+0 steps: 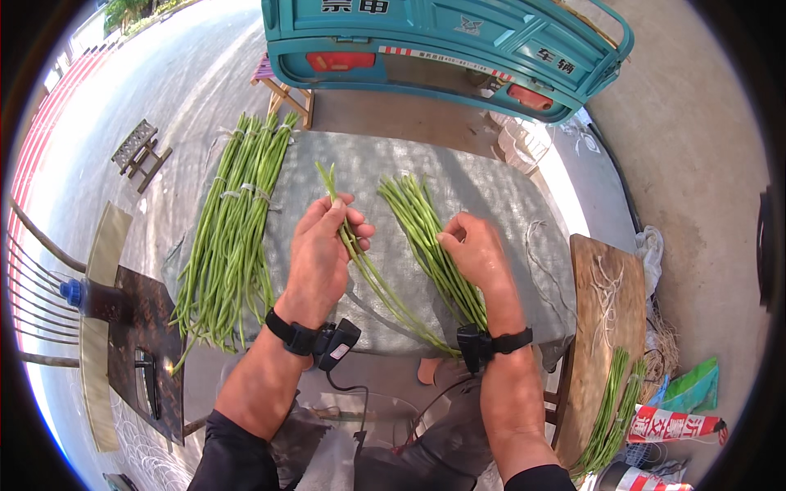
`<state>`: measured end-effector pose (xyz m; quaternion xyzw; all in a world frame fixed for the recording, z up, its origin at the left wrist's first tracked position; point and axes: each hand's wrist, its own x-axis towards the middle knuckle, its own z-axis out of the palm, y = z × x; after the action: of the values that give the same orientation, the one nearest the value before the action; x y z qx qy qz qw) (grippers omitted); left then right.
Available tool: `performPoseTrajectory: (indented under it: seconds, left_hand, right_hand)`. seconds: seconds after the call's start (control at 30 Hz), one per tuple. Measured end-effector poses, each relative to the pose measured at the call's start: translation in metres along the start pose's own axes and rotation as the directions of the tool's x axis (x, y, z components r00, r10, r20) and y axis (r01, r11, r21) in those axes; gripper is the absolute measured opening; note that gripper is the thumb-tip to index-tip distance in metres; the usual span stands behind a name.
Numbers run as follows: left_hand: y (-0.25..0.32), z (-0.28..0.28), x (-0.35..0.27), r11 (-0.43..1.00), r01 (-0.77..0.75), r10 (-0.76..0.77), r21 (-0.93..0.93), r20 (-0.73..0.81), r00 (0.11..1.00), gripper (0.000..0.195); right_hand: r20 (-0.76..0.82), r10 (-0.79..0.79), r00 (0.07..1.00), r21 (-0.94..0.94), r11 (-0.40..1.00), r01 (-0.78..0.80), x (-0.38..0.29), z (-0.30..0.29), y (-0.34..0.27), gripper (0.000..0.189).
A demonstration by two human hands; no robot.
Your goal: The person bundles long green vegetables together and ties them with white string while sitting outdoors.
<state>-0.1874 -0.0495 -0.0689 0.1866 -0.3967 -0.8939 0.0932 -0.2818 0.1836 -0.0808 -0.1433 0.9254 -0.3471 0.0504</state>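
Observation:
My left hand (328, 245) pinches a few long green yardlong beans (384, 279) near their upper ends, and their tails hang down toward my right wrist. My right hand (479, 248) is at the right edge of a loose bunch of yardlong beans (417, 227), thumb and forefinger close together. Whether a bean is between those fingers is hidden. Left of my left hand, several tied bundles of yardlong beans (236, 245) lie side by side, bound with pale ties. All of these are on a grey cloth-covered table (350, 153). Each wrist wears a black strapped device.
A teal cargo vehicle tailgate (430, 37) stands beyond the table. At right, a wooden bench (589, 331) holds pale strings (607, 291) and more beans (614, 399). At left are a chair with a dark seat (147, 307), a brown bottle (107, 302) and a small stool (141, 150).

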Motion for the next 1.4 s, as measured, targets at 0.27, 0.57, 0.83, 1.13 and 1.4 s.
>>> performPoseTrajectory:
  seconds: [0.27, 0.57, 0.83, 1.13, 1.4]
  left_hand:
    - [-0.002, 0.001, -0.001, 1.0, 0.029, -0.029, -0.003, 0.01, 1.0, 0.019]
    - [-0.004, 0.0, -0.001, 0.999, 0.041, -0.041, -0.005, 0.005, 0.999, 0.018]
    - [-0.007, -0.001, -0.001, 0.998, 0.057, -0.057, 0.021, 0.007, 0.998, 0.022]
    - [-0.009, 0.012, -0.008, 0.996, 0.076, -0.077, 0.044, 0.009, 0.997, 0.022]
    - [-0.013, 0.013, -0.005, 0.997, 0.014, -0.01, -0.076, 0.053, 0.999, 0.026]
  right_hand:
    - [-0.132, -0.066, 0.989, -0.184, 0.982, 0.041, 0.005, 0.026, -0.003, 0.026]
    - [-0.033, 0.139, 0.99, 0.01, 0.99, -0.139, 0.014, 0.014, -0.009, 0.023]
    - [-0.071, 0.064, 0.995, 0.26, 0.965, -0.043, 0.012, -0.005, -0.012, 0.023]
    - [-0.019, -0.094, 0.995, 0.607, 0.79, 0.087, -0.018, 0.013, -0.064, 0.019]
    - [0.15, -0.164, 0.975, 0.548, 0.835, 0.056, -0.026, 0.041, -0.066, 0.019]
